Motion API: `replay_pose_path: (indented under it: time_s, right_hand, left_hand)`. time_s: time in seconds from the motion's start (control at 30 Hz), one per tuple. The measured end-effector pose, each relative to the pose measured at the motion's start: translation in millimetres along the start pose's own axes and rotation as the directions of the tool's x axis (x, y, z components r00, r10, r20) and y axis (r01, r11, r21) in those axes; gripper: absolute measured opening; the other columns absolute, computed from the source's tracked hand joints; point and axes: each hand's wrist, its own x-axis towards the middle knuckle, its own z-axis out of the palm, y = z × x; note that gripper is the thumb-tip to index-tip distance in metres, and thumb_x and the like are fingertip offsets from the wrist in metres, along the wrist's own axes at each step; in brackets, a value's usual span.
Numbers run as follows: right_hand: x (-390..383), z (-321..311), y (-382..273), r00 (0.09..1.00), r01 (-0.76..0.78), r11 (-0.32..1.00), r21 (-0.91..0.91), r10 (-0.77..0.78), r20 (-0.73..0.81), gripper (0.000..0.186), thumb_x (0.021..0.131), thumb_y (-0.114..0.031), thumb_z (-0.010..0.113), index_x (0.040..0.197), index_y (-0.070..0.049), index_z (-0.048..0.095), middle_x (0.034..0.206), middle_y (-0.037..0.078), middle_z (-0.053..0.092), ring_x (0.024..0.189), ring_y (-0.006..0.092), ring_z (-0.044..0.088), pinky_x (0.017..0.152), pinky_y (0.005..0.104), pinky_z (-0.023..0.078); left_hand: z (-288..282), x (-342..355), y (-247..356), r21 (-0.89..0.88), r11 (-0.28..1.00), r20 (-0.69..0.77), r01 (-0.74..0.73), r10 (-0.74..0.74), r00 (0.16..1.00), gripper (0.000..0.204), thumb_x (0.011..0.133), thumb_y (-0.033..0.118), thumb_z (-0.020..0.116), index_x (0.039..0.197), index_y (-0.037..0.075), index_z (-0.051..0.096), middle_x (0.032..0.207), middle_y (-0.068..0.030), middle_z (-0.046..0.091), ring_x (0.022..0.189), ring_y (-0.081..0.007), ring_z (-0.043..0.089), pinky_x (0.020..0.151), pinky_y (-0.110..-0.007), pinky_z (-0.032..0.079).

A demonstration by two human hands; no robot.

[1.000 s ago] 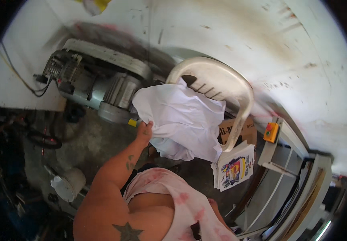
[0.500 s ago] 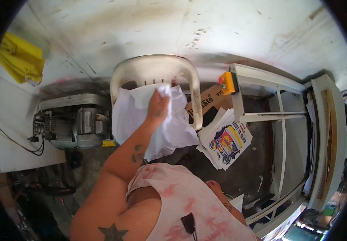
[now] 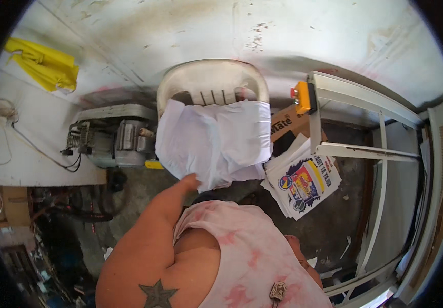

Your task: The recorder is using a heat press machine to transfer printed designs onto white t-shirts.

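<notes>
Slanting up from lower left, our left hand (image 3: pixel 191 181) touches creased white cloth (image 3: pixel 216 141) mid-frame; its grip we cannot tell.

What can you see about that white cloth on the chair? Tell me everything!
The white cloth looks thin and soft, plain, with many creases and folds. I can't tell whether it is one piece or several. It lies draped over the off-white plastic armchair, hiding the seat, and its near edge hangs unevenly. The person's left grip touches it at the lower left.
</notes>
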Motion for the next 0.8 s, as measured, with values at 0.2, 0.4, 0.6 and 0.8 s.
replay_pose_path:
  time_s: [0.2, 0.4, 0.6, 0.8]
  right_hand:
    - [38.3, 6.3, -137.0, 0.939, -0.330, 0.942, -0.059, 0.334, 0.078, 0.011, 0.085, -0.017, 0.057, 0.090, -0.007, 0.058, 0.064, 0.001, 0.054, 0.049, 0.0111, 0.051, 0.037, 0.0259, 0.037]
    - [57.3, 21.7, -200.5, 0.910, -0.412, 0.896, 0.166, 0.414, 0.023, 0.008, 0.086, -0.016, 0.055, 0.091, -0.010, 0.054, 0.065, -0.001, 0.052, 0.052, 0.0095, 0.051, 0.039, 0.0207, 0.038]
    - [41.8, 85.2, -250.6, 0.902, -0.430, 0.900, 0.068, 0.426, 0.066, 0.012, 0.087, -0.019, 0.056, 0.093, -0.008, 0.055, 0.068, 0.000, 0.053, 0.054, 0.0096, 0.051, 0.044, 0.0217, 0.040]
    - [24.1, 161.3, -280.5, 0.939, -0.341, 0.939, 0.047, 0.337, 0.064, 0.026, 0.086, -0.026, 0.060, 0.098, -0.004, 0.060, 0.076, 0.004, 0.060, 0.067, 0.0121, 0.056, 0.057, 0.0257, 0.043]
  left_hand:
    - [73.5, -121.7, -96.5, -0.901, 0.280, -0.112, 0.331, -0.888, 0.445, 0.043, 0.077, 0.030, 0.061, 0.104, -0.003, 0.057, 0.109, -0.0268, 0.056, 0.102, -0.0395, 0.054, 0.086, -0.044, 0.044]
    - [53.4, -89.1, -146.9, -0.941, 0.189, -0.128, 0.281, -0.967, 0.222, 0.076, 0.073, 0.034, 0.067, 0.134, 0.001, 0.035, 0.129, -0.0211, 0.046, 0.117, -0.0358, 0.046, 0.099, -0.041, 0.037]
    - [49.8, -51.6, -187.7, -0.987, 0.026, 0.026, 0.159, -0.947, 0.320, 0.083, 0.074, 0.039, 0.069, 0.137, 0.004, 0.027, 0.131, -0.0203, 0.043, 0.118, -0.0350, 0.045, 0.100, -0.041, 0.036]
    - [6.3, -74.9, -178.0, -0.895, 0.218, -0.018, 0.388, -0.889, 0.458, 0.029, 0.086, 0.030, 0.054, 0.100, 0.004, 0.055, 0.100, -0.0168, 0.060, 0.096, -0.0356, 0.057, 0.081, -0.047, 0.044]
